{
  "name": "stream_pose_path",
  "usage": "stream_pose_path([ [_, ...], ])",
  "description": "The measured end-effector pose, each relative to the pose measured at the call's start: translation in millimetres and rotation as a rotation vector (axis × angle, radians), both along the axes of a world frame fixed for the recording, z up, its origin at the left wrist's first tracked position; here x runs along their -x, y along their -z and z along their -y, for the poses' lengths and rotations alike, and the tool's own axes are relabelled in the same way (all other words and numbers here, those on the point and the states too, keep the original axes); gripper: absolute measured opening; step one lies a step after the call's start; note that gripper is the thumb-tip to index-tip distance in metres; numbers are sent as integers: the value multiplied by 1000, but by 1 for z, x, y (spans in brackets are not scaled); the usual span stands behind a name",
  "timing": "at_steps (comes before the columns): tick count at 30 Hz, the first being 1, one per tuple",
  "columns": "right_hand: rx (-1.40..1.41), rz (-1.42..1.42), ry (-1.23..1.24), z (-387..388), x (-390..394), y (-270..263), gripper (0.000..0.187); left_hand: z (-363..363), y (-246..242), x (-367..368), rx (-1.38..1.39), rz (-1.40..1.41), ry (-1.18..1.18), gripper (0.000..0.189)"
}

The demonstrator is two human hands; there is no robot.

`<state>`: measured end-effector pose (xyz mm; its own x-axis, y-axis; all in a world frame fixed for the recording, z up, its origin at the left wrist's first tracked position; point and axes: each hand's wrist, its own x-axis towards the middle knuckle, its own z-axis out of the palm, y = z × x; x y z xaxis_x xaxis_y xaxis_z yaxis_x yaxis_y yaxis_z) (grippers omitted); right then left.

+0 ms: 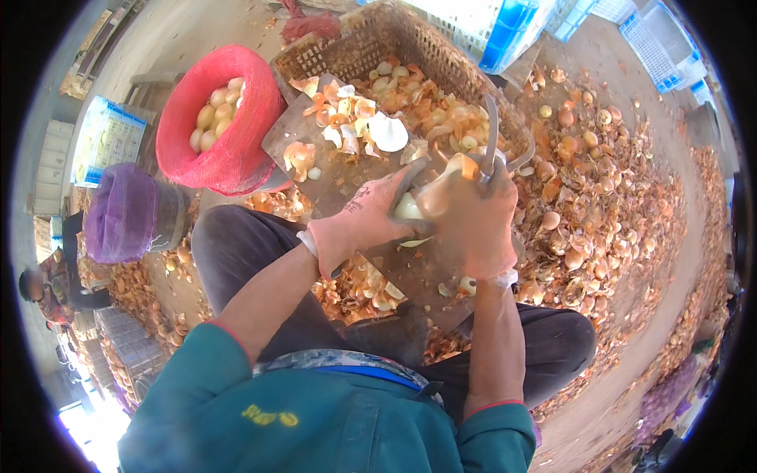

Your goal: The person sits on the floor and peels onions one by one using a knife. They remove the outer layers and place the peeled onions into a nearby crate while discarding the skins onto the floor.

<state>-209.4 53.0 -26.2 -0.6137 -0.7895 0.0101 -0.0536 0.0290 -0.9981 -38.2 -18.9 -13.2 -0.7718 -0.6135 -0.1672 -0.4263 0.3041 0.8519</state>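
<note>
In a pink and grey work glove, my left hand (372, 216) grips a pale, partly peeled onion (408, 208). My right hand (482, 219), gloved alike and blurred, holds a curved-blade knife (492, 127) with the blade pointing up and away from me. Brown onion skin (443, 183) stretches between the onion and the right hand. Both hands are above a dirty board (331, 183), where loose skins (349, 118) and a white onion piece (388, 132) lie. A small pale piece (467, 285) rests near my right wrist.
Beyond the board stands a brown plastic crate (378, 26) of skins. At left are a tub lined with red mesh (171, 118) holding peeled onions (216, 115), and a purple mesh-covered bucket (121, 213). Onions and skins (597, 219) cover the floor at right. A person (50, 287) is far left.
</note>
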Motion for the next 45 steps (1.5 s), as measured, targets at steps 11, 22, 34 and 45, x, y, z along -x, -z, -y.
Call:
stream_pose_path([
  [11,-427,-127,-12,3,60,-8,31,-12,6,-18,130,2,-31,85],
  [22,-440,-665,-370,-109,-23,-28,51,-8,32,-17,247,10,-162,58],
  [34,-648,-698,-448,-107,-43,-28,51,-5,34,-12,205,39,-182,54],
  [45,-255,-124,-392,-97,-17,7,24,-30,11,-11,290,110,-98,92],
])
